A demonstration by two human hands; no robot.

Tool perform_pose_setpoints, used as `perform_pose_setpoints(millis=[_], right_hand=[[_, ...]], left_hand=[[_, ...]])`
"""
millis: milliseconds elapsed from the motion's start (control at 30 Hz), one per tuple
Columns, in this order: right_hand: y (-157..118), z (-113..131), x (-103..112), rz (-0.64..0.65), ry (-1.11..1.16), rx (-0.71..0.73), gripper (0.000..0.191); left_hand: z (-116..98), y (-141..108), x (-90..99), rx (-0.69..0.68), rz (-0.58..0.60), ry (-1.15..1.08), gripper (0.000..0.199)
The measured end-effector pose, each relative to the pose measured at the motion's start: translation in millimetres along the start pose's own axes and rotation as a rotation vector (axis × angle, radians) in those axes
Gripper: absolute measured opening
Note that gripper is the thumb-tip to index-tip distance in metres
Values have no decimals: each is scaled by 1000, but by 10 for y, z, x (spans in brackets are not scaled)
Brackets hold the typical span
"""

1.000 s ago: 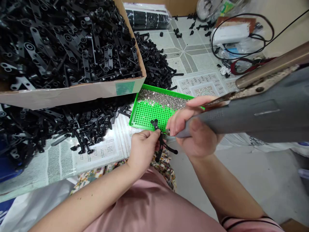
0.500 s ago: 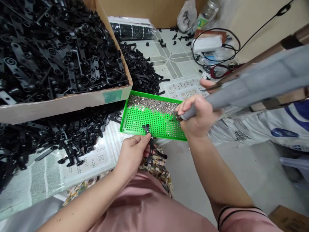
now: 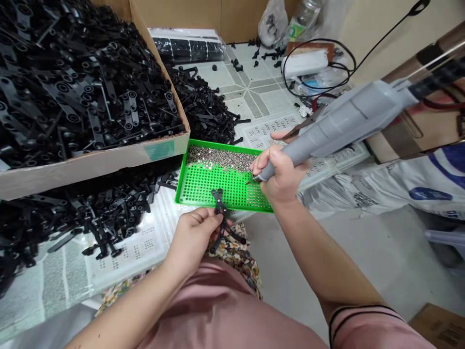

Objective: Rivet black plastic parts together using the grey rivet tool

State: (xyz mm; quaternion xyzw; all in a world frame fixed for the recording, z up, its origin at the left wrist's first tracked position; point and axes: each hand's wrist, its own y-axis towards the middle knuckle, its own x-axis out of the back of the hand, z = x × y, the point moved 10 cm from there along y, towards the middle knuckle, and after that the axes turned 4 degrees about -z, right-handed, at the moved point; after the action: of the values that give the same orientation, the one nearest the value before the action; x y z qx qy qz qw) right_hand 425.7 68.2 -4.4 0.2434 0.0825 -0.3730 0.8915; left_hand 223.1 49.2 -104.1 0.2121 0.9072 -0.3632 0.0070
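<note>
My left hand [image 3: 198,232] pinches a black jointed plastic bracket [image 3: 221,206] with small silver screws in it, over the near edge of a green perforated tray [image 3: 203,186]. Small silver screws [image 3: 221,157] lie heaped along the tray's far side, and more sit in holes at its right. My right hand [image 3: 281,177] is wrapped round a grey electric screwdriver [image 3: 337,121]. The driver's tip points down and left over the tray's right part, with a screw apparently at its end, too small to be sure.
A cardboard box [image 3: 127,149] full of black plastic parts stands at the left. Loose black parts [image 3: 207,104] lie in piles behind and below it. A coiled black cable [image 3: 285,72], a plastic bag [image 3: 271,24] and a clear jar [image 3: 305,22] are at the back. White sacks [image 3: 363,189] lie at the right.
The screwdriver, blurred before, now shows sharply, and its body has swung lower at the rear. The whole view has shifted slightly. My left hand still holds the bracket.
</note>
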Motion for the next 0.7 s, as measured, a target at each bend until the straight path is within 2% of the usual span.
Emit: perform_pose_setpoints(millis=[233, 433, 600, 700], right_hand=[[-9, 14, 21, -11, -21, 22, 21], [-43, 42, -41, 55, -19, 32, 23], [-27, 294, -19, -44, 9, 56, 18], [-86, 400, -159, -7, 95, -23, 18]], left_hand=[[-2, -13, -9, 6, 4, -6, 18], [14, 6, 10, 1, -2, 11, 20], [-21, 19, 59, -65, -26, 136, 27], [-26, 27, 43, -59, -16, 140, 29]])
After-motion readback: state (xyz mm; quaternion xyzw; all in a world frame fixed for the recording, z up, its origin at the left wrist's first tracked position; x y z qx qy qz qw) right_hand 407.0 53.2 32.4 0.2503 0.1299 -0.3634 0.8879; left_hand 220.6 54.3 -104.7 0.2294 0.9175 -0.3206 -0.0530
